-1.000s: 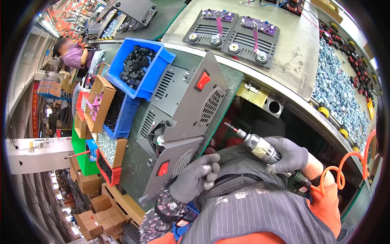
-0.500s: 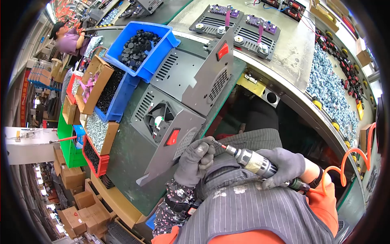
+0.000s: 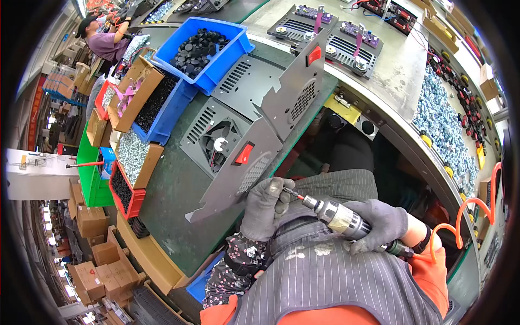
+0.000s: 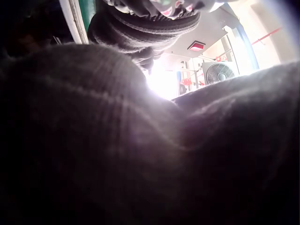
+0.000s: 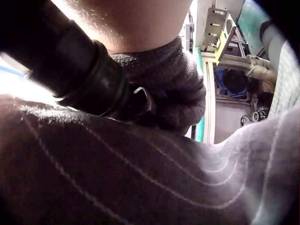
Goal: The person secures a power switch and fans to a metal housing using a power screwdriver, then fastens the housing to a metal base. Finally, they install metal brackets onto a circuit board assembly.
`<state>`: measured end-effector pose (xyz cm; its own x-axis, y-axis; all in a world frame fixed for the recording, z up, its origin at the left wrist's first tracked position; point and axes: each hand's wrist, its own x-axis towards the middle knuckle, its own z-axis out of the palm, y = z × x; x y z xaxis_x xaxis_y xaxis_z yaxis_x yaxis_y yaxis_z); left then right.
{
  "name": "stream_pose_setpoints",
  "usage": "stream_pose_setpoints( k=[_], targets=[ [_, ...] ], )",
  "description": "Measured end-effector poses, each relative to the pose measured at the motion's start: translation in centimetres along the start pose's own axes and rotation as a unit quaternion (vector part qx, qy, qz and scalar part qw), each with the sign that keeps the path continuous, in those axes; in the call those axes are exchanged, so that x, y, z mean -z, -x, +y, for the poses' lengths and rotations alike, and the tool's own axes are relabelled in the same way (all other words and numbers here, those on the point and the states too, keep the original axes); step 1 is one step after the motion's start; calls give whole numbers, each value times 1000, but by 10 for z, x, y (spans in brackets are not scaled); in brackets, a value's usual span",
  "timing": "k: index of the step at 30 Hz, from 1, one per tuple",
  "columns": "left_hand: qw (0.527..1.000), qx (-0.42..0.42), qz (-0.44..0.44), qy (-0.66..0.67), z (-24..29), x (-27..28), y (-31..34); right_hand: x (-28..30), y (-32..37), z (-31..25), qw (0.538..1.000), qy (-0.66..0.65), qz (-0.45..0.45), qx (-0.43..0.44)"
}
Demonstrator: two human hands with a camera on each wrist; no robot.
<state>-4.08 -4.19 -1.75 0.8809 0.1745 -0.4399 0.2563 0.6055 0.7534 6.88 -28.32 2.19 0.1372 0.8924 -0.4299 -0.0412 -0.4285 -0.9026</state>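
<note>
In the head view my gloved right hand (image 3: 379, 223) grips a power screwdriver (image 3: 338, 216), its bit pointing left. The right wrist view shows the tool's dark rear body (image 5: 89, 70) beside the glove cuff. My gloved left hand (image 3: 262, 208) has its fingers curled and pinched at the bit's tip (image 3: 290, 191); I cannot tell whether a screw is between them. Just beyond stands a grey metal panel (image 3: 219, 192) with a red rocker switch (image 3: 245, 154) and a grille, joined to a base carrying a black fan (image 3: 208, 146). Dark fabric fills most of the left wrist view.
Another grey panel unit (image 3: 279, 103) adjoins on the bench. Left of them stand a blue bin (image 3: 249, 46) of black caps, a cardboard box (image 3: 154, 165) of screws and a red bin (image 3: 138, 203). An orange coiled hose (image 3: 460, 216) runs behind the right hand.
The screwdriver has swung left and down, and its bit has met the left hand's fingertips, which were apart from it. In the head view the bench has shifted upward.
</note>
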Motion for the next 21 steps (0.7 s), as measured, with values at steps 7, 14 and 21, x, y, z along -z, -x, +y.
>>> stream_pose_setpoints(
  k=[7,14,21],
  targets=[
    [984,-62,-31,-162,0,8,-2,5,4,5,998,9,-39,38],
    [864,-39,-101,-492,9,22,22,6,-8,-4,996,4,27,84],
    [646,17,137,-751,49,53,48,14,-26,-12,995,-19,48,83]
  ],
)
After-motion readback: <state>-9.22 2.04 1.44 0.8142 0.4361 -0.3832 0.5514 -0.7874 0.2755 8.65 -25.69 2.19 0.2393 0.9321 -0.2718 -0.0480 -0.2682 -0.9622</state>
